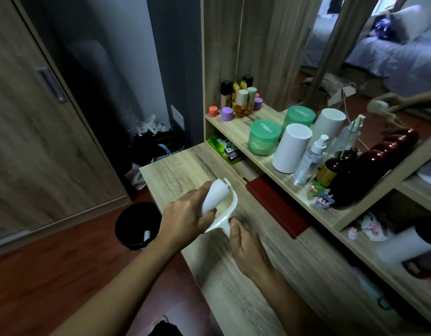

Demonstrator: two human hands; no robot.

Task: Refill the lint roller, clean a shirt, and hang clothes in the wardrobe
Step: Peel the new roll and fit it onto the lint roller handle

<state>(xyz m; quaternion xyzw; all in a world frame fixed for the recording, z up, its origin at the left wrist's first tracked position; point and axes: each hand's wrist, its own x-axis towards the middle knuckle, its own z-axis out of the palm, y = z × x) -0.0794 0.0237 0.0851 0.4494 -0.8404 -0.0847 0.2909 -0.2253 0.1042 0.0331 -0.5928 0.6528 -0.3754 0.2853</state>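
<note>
Roll (215, 196) clamped inside left hand (185, 220) grip; roller handle (221, 225) seemingly between right hand (249, 251) fingertips.

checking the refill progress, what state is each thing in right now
roll: on the roller frame, gripped by left hand
handle: held by right hand, over the desk
bin: no lid, white tube inside
green jar: lid on, upright on shelf
spray bottle: upright on shelf
</note>
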